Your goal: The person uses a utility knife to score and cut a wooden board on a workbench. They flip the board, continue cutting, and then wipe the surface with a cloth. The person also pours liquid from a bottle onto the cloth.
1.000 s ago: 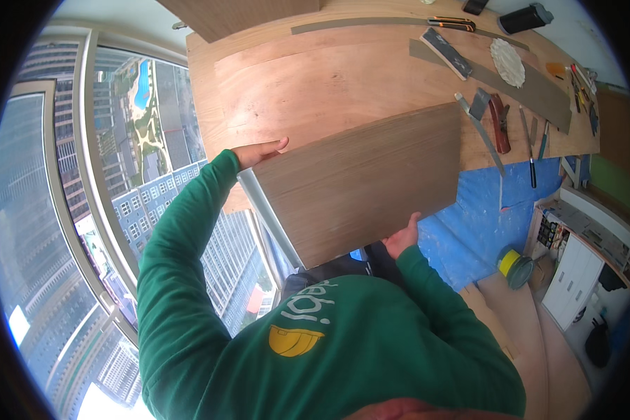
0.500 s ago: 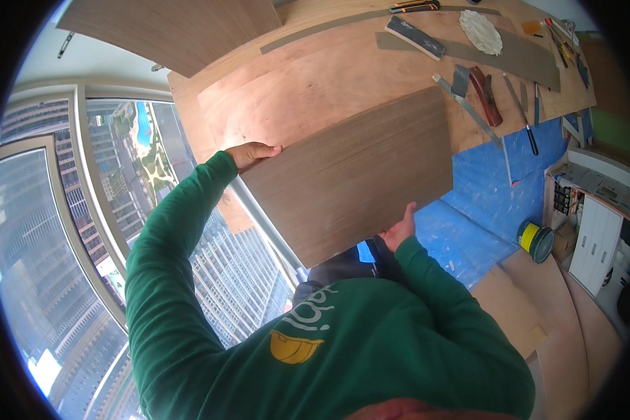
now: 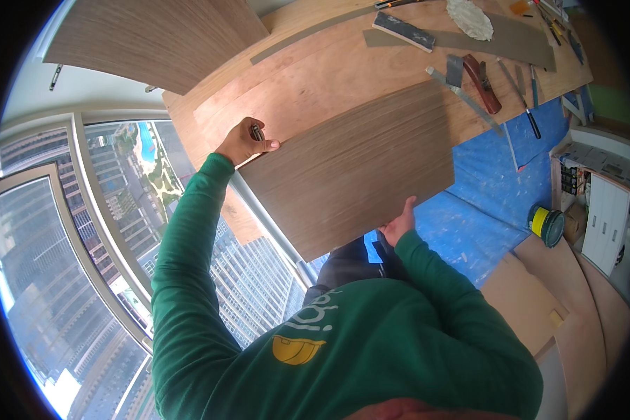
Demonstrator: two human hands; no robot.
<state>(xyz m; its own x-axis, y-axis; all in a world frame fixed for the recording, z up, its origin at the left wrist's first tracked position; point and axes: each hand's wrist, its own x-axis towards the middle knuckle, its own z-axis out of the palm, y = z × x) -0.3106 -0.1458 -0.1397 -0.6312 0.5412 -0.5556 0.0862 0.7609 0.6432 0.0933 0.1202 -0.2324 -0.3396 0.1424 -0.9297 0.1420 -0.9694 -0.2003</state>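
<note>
A brown wood-grain board (image 3: 357,168) lies slanted in front of me, partly over the workbench and partly past its near edge. My left hand (image 3: 248,142) is closed at its far-left corner, thumb on the edge. A small metal piece (image 3: 257,132) shows in the curl of those fingers; its kind is hard to make out. At the near edge, right of the middle, my right hand (image 3: 400,222) grips the board with the thumb up along the edge and the other fingers partly hidden.
On the plywood workbench (image 3: 259,105) lie a red-brown hand plane (image 3: 481,84), a file (image 3: 521,98), a dark sanding block (image 3: 403,31) and a pale rag (image 3: 470,19). A second wood-grain panel (image 3: 154,42) stands far left. Windows are left; blue sheeting (image 3: 483,210) and a bucket (image 3: 547,225) are right.
My left hand has risen and curled at the corner, and the small metal piece now shows in it. The board has shifted slightly; the right hand keeps its hold.
</note>
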